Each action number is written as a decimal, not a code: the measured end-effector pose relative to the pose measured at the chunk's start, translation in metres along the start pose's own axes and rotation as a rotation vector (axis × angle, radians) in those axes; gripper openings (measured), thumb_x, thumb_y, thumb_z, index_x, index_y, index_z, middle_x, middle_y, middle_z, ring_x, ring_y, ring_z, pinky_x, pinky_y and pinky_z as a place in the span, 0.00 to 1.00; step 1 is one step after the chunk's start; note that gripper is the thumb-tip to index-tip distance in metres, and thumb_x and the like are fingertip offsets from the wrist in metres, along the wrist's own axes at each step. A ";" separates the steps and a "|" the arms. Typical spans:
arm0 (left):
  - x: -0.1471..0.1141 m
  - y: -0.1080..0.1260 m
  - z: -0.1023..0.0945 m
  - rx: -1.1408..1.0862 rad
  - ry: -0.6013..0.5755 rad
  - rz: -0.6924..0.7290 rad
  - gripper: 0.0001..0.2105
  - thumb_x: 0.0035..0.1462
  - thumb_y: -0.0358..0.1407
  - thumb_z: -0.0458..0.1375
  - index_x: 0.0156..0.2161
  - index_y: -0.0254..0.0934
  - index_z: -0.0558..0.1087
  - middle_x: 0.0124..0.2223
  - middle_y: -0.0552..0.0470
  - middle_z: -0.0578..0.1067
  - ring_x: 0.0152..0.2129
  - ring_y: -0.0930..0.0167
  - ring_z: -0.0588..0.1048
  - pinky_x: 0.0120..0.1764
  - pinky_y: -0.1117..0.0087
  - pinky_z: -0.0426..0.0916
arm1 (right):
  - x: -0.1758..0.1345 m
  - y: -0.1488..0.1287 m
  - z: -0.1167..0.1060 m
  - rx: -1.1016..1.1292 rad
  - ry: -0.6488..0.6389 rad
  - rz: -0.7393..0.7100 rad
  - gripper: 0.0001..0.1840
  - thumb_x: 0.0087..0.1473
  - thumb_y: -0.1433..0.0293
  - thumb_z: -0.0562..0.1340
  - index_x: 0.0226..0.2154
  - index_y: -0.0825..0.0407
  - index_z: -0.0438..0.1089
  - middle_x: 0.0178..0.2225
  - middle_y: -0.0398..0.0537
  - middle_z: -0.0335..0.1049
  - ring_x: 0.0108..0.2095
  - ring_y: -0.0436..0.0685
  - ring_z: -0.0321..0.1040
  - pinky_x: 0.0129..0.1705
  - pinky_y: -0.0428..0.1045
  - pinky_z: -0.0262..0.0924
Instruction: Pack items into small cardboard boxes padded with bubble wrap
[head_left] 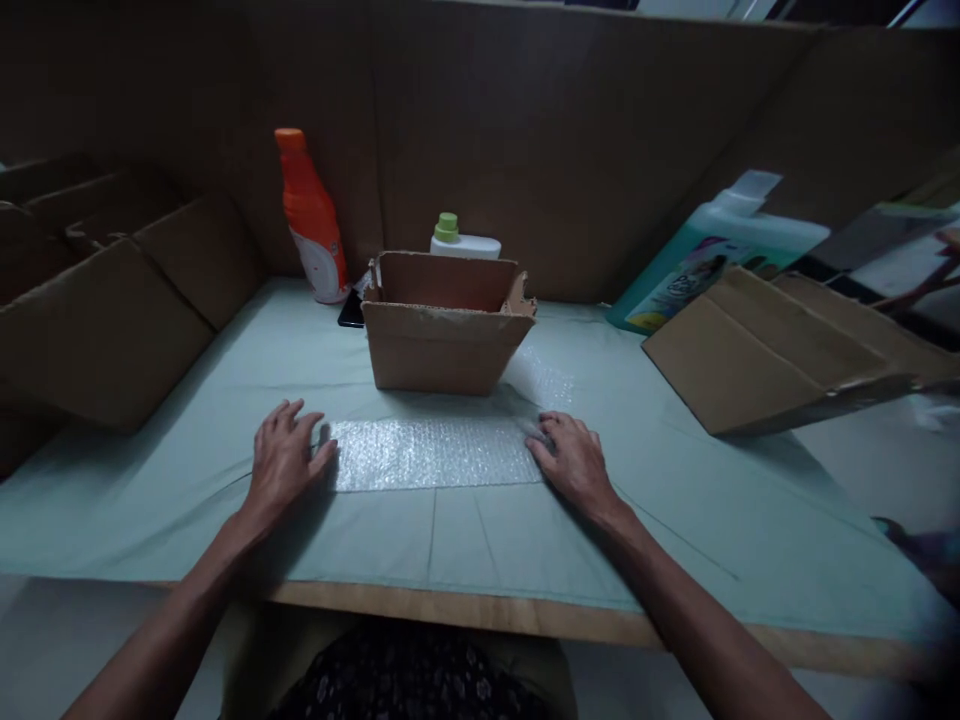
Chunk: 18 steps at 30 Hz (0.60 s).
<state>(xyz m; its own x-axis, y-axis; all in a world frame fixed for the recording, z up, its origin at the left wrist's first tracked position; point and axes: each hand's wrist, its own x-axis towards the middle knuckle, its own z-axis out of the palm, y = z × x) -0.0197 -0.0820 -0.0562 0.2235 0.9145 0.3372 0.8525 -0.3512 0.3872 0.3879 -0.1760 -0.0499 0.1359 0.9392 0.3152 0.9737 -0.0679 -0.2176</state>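
A flat strip of clear bubble wrap (435, 455) lies lengthwise on the green cloth in front of me. My left hand (285, 455) rests at its left end, thumb apart from the fingers and thumb tip by the strip's edge. At the other end, my right hand (576, 455) lies with its fingertips and thumb on the wrap, spread rather than closed. Just beyond the strip stands a small open cardboard box (446, 350). More bubble wrap (546, 378) shows beside the box's right side, partly hidden behind it.
An orange bottle (311, 220), a dark flat object (351, 310) and a white bottle with a green cap (448, 228) stand or lie at the back. Cardboard boxes (112, 320) fill the left. At right are a teal liquid bottle (697, 260) and a tilted carton (757, 360).
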 end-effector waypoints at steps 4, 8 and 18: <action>0.004 0.008 -0.013 -0.097 -0.150 -0.090 0.06 0.50 0.38 0.56 0.30 0.38 0.72 0.47 0.40 0.76 0.51 0.53 0.72 0.53 0.49 0.66 | 0.001 -0.006 -0.010 0.123 -0.005 0.036 0.11 0.58 0.63 0.55 0.33 0.49 0.71 0.34 0.51 0.76 0.34 0.62 0.70 0.38 0.54 0.59; -0.025 0.033 -0.043 -0.238 -0.160 -0.165 0.09 0.53 0.42 0.55 0.35 0.40 0.71 0.28 0.53 0.73 0.25 0.67 0.71 0.32 0.66 0.68 | 0.013 -0.023 -0.024 0.141 0.043 -0.038 0.10 0.60 0.65 0.55 0.34 0.49 0.71 0.32 0.49 0.76 0.31 0.61 0.69 0.39 0.53 0.58; -0.130 0.075 -0.096 -0.827 -0.490 -0.506 0.21 0.50 0.50 0.66 0.47 0.41 0.80 0.35 0.48 0.79 0.35 0.64 0.78 0.36 0.67 0.73 | 0.060 -0.121 -0.001 0.203 -0.065 -0.358 0.23 0.59 0.69 0.61 0.57 0.53 0.68 0.55 0.59 0.72 0.55 0.70 0.66 0.56 0.63 0.55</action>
<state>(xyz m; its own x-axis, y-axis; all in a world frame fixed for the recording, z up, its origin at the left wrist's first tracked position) -0.0301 -0.2468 0.0114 0.2566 0.9075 -0.3325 0.3575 0.2305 0.9050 0.2788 -0.1114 -0.0041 -0.2229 0.9113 0.3462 0.9006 0.3285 -0.2847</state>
